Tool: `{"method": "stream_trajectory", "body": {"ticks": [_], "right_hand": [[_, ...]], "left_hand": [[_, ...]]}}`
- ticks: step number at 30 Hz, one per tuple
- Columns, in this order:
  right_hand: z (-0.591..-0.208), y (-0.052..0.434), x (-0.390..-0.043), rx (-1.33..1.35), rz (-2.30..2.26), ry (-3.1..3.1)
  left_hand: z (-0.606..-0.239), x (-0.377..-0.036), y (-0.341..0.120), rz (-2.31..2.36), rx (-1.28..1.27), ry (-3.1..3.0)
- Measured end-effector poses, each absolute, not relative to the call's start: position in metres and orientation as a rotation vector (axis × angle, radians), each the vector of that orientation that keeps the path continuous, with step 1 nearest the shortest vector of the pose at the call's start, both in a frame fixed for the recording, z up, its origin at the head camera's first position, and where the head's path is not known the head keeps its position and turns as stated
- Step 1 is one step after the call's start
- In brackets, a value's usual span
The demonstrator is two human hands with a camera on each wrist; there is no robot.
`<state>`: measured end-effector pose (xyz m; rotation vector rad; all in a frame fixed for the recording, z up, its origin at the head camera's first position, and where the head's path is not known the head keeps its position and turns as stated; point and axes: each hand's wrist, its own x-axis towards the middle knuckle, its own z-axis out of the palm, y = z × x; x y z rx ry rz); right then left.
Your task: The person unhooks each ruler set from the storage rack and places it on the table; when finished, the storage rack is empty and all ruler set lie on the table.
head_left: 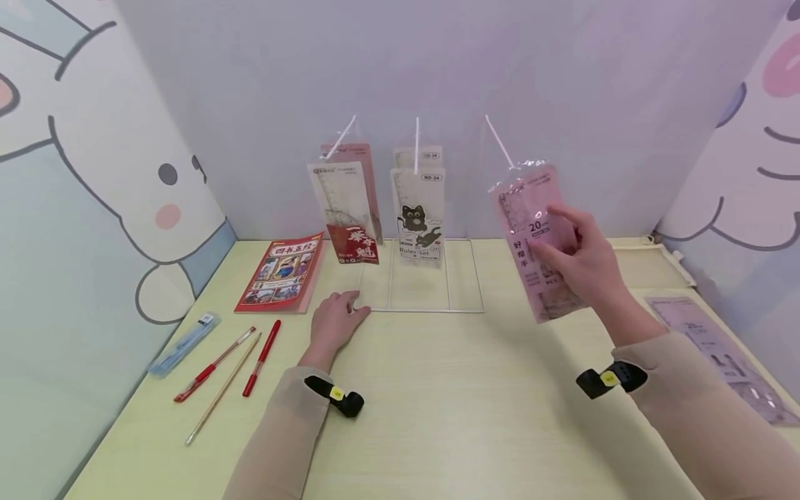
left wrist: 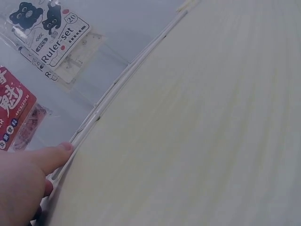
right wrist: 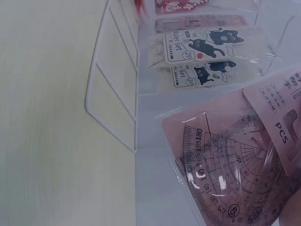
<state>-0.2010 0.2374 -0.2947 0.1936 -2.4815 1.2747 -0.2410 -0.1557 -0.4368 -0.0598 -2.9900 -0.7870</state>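
My right hand (head_left: 587,260) pinches a pink ruler set packet (head_left: 521,236) by its right side. The top of the packet is at the tip of the right-hand white prong of a wire display rack (head_left: 431,310); whether the prong passes through its hole I cannot tell. In the right wrist view, clear protractors (right wrist: 225,174) show inside the packet. My left hand (head_left: 337,319) holds the front left corner of the rack's base, thumb against the wire (left wrist: 101,110). A cat-print ruler set (head_left: 419,215) hangs on the middle prong, a red-and-white ruler set (head_left: 344,208) on the left one.
On the left lie a red comic-style book (head_left: 281,271), a blue packet (head_left: 184,345), a red-capped pen (head_left: 212,364), a wooden pencil (head_left: 223,389) and a red pen (head_left: 262,357). At right are another pink packet (head_left: 719,354) and a cream tray (head_left: 650,267).
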Motion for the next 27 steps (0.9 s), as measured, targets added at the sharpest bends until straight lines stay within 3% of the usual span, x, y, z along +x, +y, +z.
{"method": "stream_trajectory", "body": {"ticks": [13, 27], "right_hand": [[-0.299, 0.261, -0.191, 0.12, 1.237, -2.474], [-0.361, 0.323, -0.176, -0.121, 1.081, -2.838]], "left_hand": [[-0.438, -0.242, -0.155, -0.784, -0.046, -3.001], [-0.438, -0.24, -0.156, -0.782, -0.061, -2.993]]}}
